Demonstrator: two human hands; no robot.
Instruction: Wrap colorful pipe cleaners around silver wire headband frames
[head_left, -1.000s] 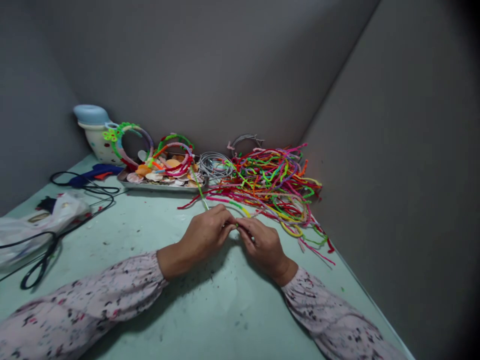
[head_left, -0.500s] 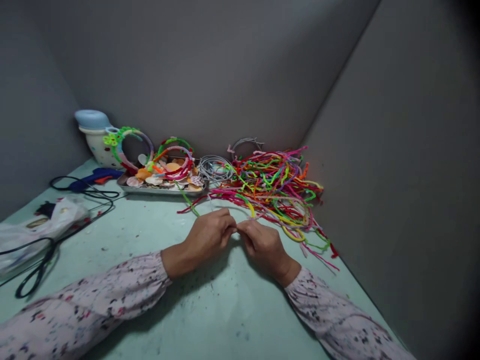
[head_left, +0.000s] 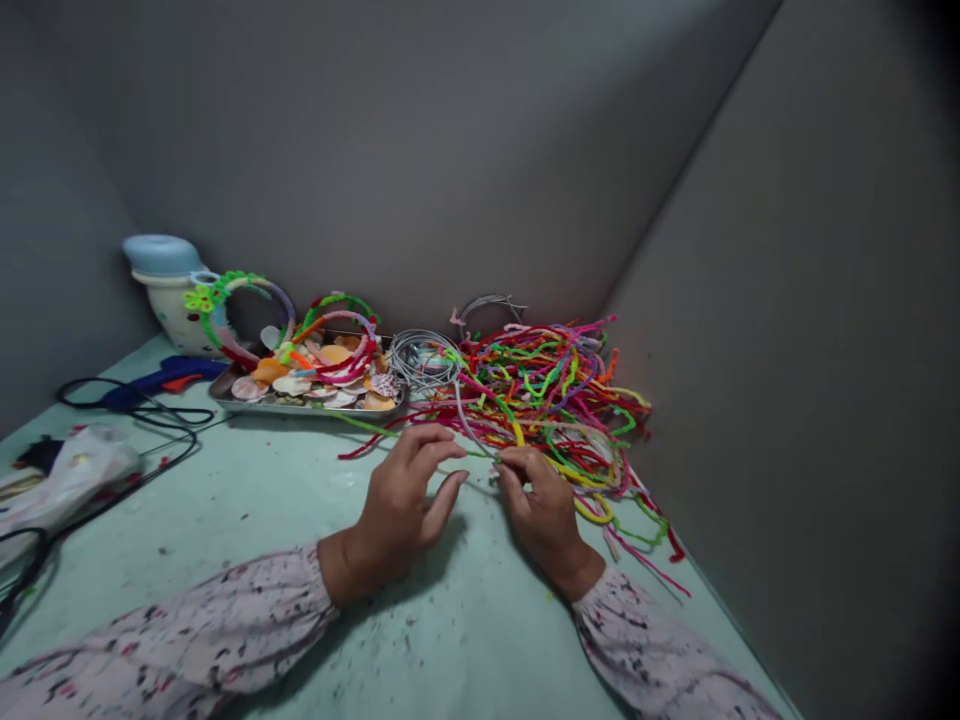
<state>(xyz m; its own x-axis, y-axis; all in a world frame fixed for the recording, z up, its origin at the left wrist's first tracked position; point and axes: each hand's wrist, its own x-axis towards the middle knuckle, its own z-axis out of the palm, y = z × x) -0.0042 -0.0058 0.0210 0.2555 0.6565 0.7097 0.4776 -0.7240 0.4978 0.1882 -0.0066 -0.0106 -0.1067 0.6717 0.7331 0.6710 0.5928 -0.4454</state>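
My right hand (head_left: 544, 505) is closed in a pinch near the middle of the table, its thumb and forefinger on a green pipe cleaner (head_left: 364, 425) and what looks like the end of a grey wire (head_left: 465, 415). The pipe cleaner stretches left from those fingertips, passing behind my left hand (head_left: 409, 500). That hand is open, its thumb and fingers spread apart, a short gap from the pinch. Where the wire and pipe cleaner meet is partly covered by my right fingertips.
Behind my hands lie a pile of coloured pipe cleaners (head_left: 555, 375), a coil of grey wire (head_left: 424, 360) and a metal tray (head_left: 300, 408) of shells and wrapped hoops. A lidded cup (head_left: 169, 300), blue tool (head_left: 161, 378), black cable (head_left: 124, 490) and plastic bag (head_left: 82, 465) are at left.
My left hand has let go at the meeting point and opened, moving slightly away from my right hand. The right hand keeps its pinch. The view has shifted slightly.
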